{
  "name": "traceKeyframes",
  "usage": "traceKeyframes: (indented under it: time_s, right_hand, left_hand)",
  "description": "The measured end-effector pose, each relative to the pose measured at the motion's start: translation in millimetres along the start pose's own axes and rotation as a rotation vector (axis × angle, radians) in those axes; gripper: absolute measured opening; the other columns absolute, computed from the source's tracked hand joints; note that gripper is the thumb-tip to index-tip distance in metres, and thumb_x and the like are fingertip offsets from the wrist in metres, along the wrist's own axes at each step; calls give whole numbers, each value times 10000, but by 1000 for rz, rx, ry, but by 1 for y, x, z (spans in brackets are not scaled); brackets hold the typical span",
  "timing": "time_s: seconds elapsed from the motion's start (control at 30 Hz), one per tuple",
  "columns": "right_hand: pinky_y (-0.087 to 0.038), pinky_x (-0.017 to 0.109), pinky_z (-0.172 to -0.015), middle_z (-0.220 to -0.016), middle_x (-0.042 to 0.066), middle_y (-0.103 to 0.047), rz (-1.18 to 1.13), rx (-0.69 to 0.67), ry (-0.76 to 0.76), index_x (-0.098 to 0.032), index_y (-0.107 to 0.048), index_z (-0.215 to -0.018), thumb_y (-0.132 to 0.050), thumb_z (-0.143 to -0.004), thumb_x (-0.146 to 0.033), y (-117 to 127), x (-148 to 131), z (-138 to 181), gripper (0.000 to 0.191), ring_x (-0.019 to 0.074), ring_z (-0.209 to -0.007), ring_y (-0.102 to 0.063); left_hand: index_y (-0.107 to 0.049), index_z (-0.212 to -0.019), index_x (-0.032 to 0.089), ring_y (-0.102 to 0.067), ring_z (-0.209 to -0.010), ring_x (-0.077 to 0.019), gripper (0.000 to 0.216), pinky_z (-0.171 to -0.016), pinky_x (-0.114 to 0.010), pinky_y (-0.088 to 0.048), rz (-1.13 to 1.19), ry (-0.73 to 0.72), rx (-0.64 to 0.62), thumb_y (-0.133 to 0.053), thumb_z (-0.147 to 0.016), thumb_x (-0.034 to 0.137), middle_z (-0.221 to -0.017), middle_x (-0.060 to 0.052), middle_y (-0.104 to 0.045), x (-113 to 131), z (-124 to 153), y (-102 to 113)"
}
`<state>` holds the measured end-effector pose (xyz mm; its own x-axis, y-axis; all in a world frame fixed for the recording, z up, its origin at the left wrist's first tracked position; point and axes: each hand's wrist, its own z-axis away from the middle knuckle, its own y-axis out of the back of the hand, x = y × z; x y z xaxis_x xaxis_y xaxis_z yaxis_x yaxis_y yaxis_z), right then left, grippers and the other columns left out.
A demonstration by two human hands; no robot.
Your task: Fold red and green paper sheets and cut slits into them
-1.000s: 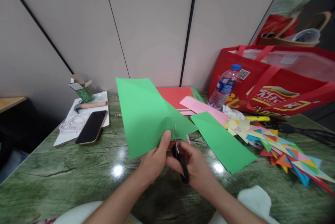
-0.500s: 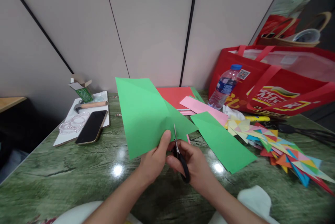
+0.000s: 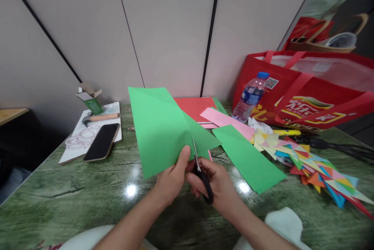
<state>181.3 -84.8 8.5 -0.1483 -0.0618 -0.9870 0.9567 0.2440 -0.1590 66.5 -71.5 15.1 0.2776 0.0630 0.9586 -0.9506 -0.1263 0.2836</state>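
My left hand (image 3: 173,176) is closed on the lower edge of a green sheet of paper (image 3: 159,129), thumb on top. The sheet is held up above the table, and a flap of it leans out to the right. In my right hand (image 3: 214,181) is a pair of black-handled scissors (image 3: 201,176), fingers in the loops. The blades lie against the green paper just right of my left thumb, pointing away from me; the lower blade is hidden. A separate green strip of paper (image 3: 248,158) rests on the table to the right of my hands.
Behind the sheet lie red paper (image 3: 197,107) and a pink strip (image 3: 229,121). On the right are a water bottle (image 3: 249,96), a red bag (image 3: 309,94) and folded colourful paper pieces (image 3: 321,172). At left, a phone (image 3: 102,142), a hammer (image 3: 102,117) and a small box (image 3: 92,100).
The scissors and both hands have barely moved; the blades have shifted very slightly left on the green paper. Everything else stays as it was.
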Motion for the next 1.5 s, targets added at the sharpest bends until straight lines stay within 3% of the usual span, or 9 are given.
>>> traceKeyframes:
  time_s: [0.13, 0.23, 0.33, 0.43, 0.57, 0.73, 0.83, 1.13, 1.5]
  right_hand:
    - [-345, 176, -381, -458, -67, -464, -11, 10, 11, -165, -518, -650, -716, -596, -327, 1, 1, -1, 261, 60, -390, -397]
    - [-331, 175, -368, -477, -66, -467, -32, 30, 30, -171, -513, -638, -722, -576, -328, 4, 2, -2, 269, 56, -383, -389]
    - [-333, 182, -384, -475, -64, -463, 10, 33, 11, -166, -528, -660, -702, -598, -326, 6, 0, -2, 244, 59, -390, -402]
    - [-333, 186, -393, -467, -63, -459, 60, 25, -38, -165, -532, -674, -666, -628, -348, 6, -2, -1, 231, 65, -399, -414]
    - [-345, 190, -403, -491, -66, -448, 74, 18, -76, -172, -518, -675, -646, -626, -385, 5, -3, -1, 253, 65, -412, -412]
    - [-338, 189, -402, -487, -66, -452, 109, -35, -93, -161, -526, -677, -662, -620, -369, 7, -1, -3, 255, 61, -416, -396]
    - [-330, 190, -408, -485, -65, -456, 131, -48, -79, -153, -530, -685, -645, -647, -341, 10, 0, -4, 224, 61, -417, -401]
    - [-283, 200, -459, -542, -67, -410, 142, -82, 3, -148, -535, -745, -671, -647, -373, 15, 6, -7, 281, 66, -489, -359]
    - [-380, 235, -555, -673, -26, -502, 53, -237, -97, -173, -517, -755, -744, -547, -427, 20, 2, -5, 400, 105, -583, -456]
  left_hand:
    - [-649, -589, 199, -617, -761, -232, 311, -771, -335, -451, 49, -72, -119, -523, -743, 439, -688, -47, -682, 5, -2, 3]
    - [-647, -630, 216, -603, -699, -214, 184, -697, -323, -468, 191, -138, -463, -701, -576, 383, -660, -13, -654, 11, -11, 14]
    - [-665, -797, 213, -591, -864, -272, 493, -804, -379, -437, 418, -228, -754, -759, -404, 495, -835, -46, -671, 14, -25, 31]
    - [-610, -1004, 225, -515, -1051, -324, 783, -837, -445, -421, 535, -238, -735, -537, -441, 764, -1048, -79, -634, 13, -39, 49]
    - [-544, -1097, 193, -475, -1106, -368, 949, -842, -466, -431, 919, -134, -594, -563, -352, 780, -1147, -126, -590, 13, -54, 65]
    - [-628, -813, 130, -637, -883, -259, 402, -831, -365, -478, 971, 210, -329, -488, -764, 503, -709, -82, -710, 8, -71, 66]
    - [-633, -831, 106, -675, -725, -219, 186, -793, -337, -508, 929, 323, -238, -479, -801, 205, -620, -61, -703, 5, -76, 65]
    - [-602, -1027, 149, -658, -823, -229, 385, -820, -335, -507, 836, 42, -307, -647, -648, 99, -870, -63, -714, 1, -70, 75]
    - [-649, -916, 156, -656, -831, -241, 331, -707, -305, -552, 578, 19, -394, -701, -604, 60, -929, -80, -704, -1, -65, 85]
